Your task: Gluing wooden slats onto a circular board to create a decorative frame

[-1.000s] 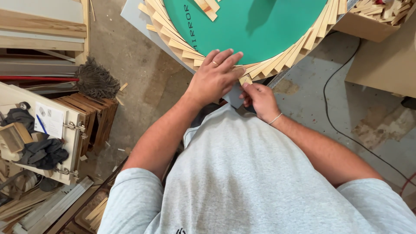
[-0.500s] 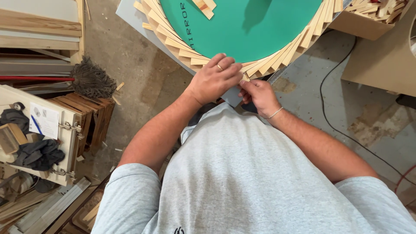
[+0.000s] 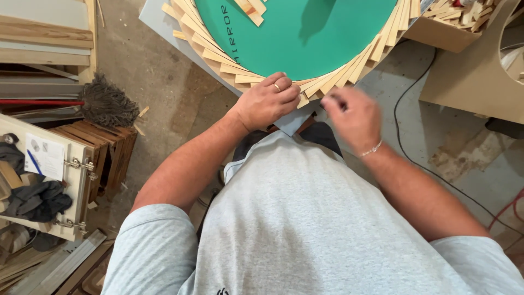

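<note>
A: Wood strips [image 3: 229, 64] are lying fanned w/ overlaps round the green disc [image 3: 305, 38], making a sunburst rim. Everything below is placed relative to that disc.

B: Going left to right, what's sitting out left of the disc?

A: Well left of it, a wooden box w/ hinges [image 3: 54, 180] holding dark cloth, then a straw broom head [image 3: 106, 104] on the concrete floor [image 3: 164, 104]. Neither is touching the disc.

B: And the hands?

A: Left hand [image 3: 267, 101] is pressing flat on the strips at the disc's near edge, fingers together & spread over the strip ends [image 3: 303, 98], ring showing. It's clamping nothing, just bearing down. Right hand [image 3: 352, 117] is hovering just right of that, near the same edge, blurred by motion. Can't tell if it's pinching a strip or closed on nothing.

B: So how's the pressing being done well?

A: My read: the left palm is holding the neighbouring strips so they aren't sliding. Keeping pressure even, keeping each overlap matching the spacing already running up the left side, & bringing the next piece in low from the right would keep the fan regular.

B: Anything right of the disc?

A: Cardboard box of spare strips [image 3: 453, 16] at the disc's far right, black cable [image 3: 406, 142] trailing below it.
</note>
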